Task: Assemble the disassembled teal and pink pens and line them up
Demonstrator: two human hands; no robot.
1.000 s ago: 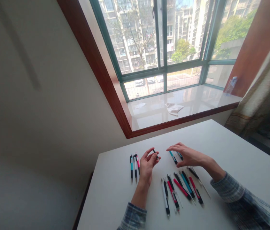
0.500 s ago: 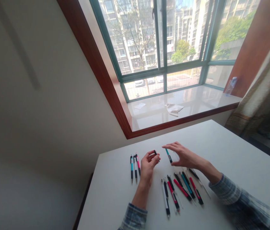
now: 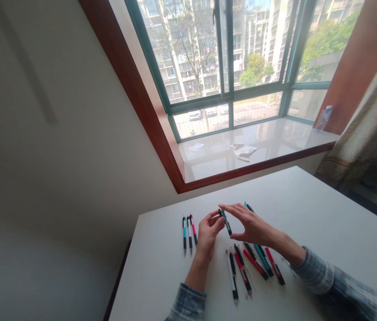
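My left hand (image 3: 208, 232) is raised a little over the white table (image 3: 308, 209), fingers pinched on a small black pen part (image 3: 220, 212). My right hand (image 3: 250, 225) has come in beside it and grips a teal pen (image 3: 226, 223), whose end meets the black part. Three pens (image 3: 188, 231) lie side by side to the left of my left hand. Several red, teal and black pens (image 3: 251, 265) lie spread below my right wrist. Another teal pen (image 3: 247, 207) peeks out behind my right hand.
The table's left edge drops off near the pens. Beyond the far edge is a window sill (image 3: 275, 147) with a white cloth (image 3: 243, 151) and a piece of paper (image 3: 195, 147). A curtain (image 3: 365, 129) hangs at the right.
My right hand picked a teal pen up from the table and carried it left to my left hand. My left hand kept its pinch on the black part and barely moved.
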